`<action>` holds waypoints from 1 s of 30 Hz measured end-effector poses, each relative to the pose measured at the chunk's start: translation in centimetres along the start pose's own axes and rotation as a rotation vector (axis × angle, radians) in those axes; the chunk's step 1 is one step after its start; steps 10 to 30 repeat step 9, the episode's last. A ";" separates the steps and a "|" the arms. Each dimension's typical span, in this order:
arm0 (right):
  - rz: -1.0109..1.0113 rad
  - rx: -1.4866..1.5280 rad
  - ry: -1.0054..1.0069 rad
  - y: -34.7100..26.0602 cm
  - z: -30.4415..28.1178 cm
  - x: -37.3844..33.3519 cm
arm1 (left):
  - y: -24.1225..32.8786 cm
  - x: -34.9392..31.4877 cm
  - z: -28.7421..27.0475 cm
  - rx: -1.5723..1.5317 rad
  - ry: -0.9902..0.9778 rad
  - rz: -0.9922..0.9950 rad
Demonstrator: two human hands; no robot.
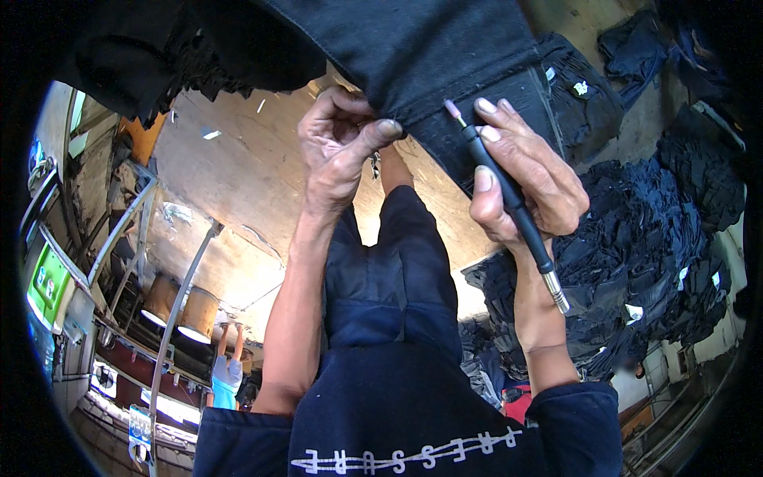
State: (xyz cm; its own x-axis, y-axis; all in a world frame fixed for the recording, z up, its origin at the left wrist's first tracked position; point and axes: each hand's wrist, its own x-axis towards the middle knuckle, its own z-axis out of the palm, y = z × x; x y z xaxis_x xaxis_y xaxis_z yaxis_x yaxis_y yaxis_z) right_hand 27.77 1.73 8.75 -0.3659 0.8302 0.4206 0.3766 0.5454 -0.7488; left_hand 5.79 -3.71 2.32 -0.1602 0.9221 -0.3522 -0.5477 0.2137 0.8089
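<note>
In front of me hangs a dark denim garment (pixel 429 40) with a stitched band across its lower end, apparently a trouser leg at the hem. My left hand (pixel 338 147) pinches that garment's left corner between thumb and fingers. A slim black handheld rotary grinder (pixel 538 248) is gripped like a pen in my right hand (pixel 548 179). Its pinkish grinding tip (pixel 452 109) lies over the fabric just below the stitched band; I cannot tell whether it touches. The grinder's metal rear end slants down across my right forearm.
Dark garments lie heaped (pixel 612 246) on the right, with a folded bundle (pixel 576 99) above them. More dark cloth (pixel 199 52) hangs at upper left. A metal pole (pixel 184 290), barrels (pixel 197 312) and a green panel (pixel 48 286) stand left. Another person (pixel 227 372) is at lower left.
</note>
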 end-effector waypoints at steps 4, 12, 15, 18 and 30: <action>-0.030 0.024 -0.037 -0.1 0.1 0.1 | 0.0 0.0 -0.1 0.012 -0.008 0.002; 0.007 0.054 -0.023 -0.2 0.3 0.1 | 0.0 -0.1 -0.3 0.039 -0.015 0.000; 0.007 0.054 -0.023 -0.2 0.3 0.1 | 0.0 -0.1 -0.3 0.039 -0.015 0.000; 0.007 0.054 -0.023 -0.2 0.3 0.1 | 0.0 -0.1 -0.3 0.039 -0.015 0.000; 0.007 0.054 -0.023 -0.2 0.3 0.1 | 0.0 -0.1 -0.3 0.039 -0.015 0.000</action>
